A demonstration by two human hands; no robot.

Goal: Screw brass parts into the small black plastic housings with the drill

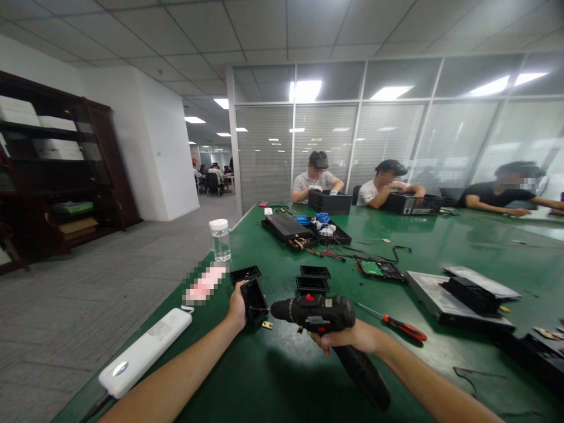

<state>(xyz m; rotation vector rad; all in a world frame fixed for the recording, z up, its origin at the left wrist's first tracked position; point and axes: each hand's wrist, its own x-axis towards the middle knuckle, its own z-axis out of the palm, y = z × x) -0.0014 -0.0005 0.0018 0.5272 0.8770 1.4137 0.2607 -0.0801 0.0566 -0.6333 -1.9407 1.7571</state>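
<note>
My left hand grips a small black box-shaped part standing on the green table. My right hand is wrapped round the handle of a black cordless drill. The drill's bit points left into the side of the black part. A small brass-coloured piece lies on the table just below the part.
Black trays lie just beyond. A red-handled screwdriver lies to the right, a white power strip at the left edge, and a clear bottle further back. Opened devices and cables cover the right. Three people work at the far end.
</note>
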